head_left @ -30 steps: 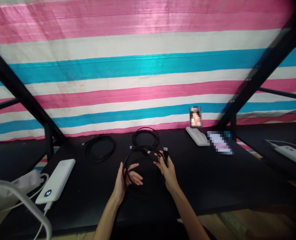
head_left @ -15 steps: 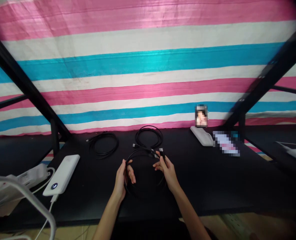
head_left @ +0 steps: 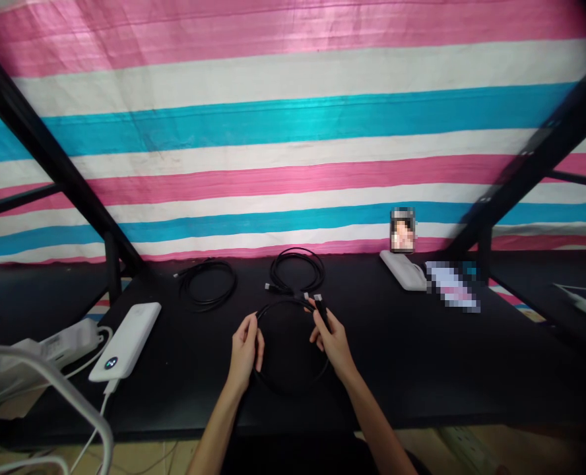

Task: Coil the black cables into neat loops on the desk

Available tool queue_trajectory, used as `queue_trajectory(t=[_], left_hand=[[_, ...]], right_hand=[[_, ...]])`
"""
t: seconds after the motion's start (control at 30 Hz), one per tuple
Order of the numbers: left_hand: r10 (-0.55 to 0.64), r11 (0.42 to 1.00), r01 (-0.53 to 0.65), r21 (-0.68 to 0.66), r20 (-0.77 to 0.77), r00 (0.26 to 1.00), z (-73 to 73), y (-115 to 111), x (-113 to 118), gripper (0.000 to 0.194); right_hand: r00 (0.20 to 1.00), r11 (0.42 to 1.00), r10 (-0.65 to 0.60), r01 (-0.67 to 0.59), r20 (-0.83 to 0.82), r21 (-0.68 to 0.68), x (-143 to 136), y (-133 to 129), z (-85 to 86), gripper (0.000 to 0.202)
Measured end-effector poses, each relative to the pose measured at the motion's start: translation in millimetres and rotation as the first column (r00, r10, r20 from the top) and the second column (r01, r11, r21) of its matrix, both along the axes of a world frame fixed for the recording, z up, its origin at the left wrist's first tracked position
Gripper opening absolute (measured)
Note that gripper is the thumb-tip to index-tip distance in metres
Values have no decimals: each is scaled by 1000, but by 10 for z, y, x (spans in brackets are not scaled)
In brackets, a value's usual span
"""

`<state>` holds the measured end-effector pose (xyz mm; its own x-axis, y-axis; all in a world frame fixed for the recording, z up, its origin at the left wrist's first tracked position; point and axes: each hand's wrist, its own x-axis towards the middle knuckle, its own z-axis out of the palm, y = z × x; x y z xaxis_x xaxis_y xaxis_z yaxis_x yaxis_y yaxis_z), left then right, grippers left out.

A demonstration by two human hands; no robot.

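A coiled black cable [head_left: 293,392] forms a round loop between my hands, over the front middle of the black table. My left hand [head_left: 246,349] is closed round the loop's left side. On the right side, my right hand [head_left: 330,336] pinches the loop, with a cable plug [head_left: 319,305] sticking up by its thumb. Beyond my hands lie two more black coils, one at the back middle [head_left: 297,270] with a plug [head_left: 269,287] pointing left, the other farther left [head_left: 208,285].
At left, a white power bank [head_left: 126,343] with a cord rests beside a white power strip [head_left: 65,346]. Another white device [head_left: 402,270] lies at back right, near a blurred phone [head_left: 402,231] and a blurred packet [head_left: 452,285]. Black frame bars slant at both sides.
My left hand's fingers have closed in on the loop, and the held coil looks rounder and tighter. The view has shifted slightly.
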<state>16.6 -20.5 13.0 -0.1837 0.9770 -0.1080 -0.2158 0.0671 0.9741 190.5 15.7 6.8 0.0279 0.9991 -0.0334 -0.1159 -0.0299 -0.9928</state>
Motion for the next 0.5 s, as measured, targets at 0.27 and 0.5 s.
queue_trajectory(t=[0.27,0.5], left_hand=[[-94,994,103,-32,206,974,95,-37,1,40],[-191,976,213,-44,292,937,105,-47,-33,37]], right_hand=[[996,996,-51,45,78,81,-7,0,-81,55],[996,992,-64,56,68,113,7,2,-106,75]])
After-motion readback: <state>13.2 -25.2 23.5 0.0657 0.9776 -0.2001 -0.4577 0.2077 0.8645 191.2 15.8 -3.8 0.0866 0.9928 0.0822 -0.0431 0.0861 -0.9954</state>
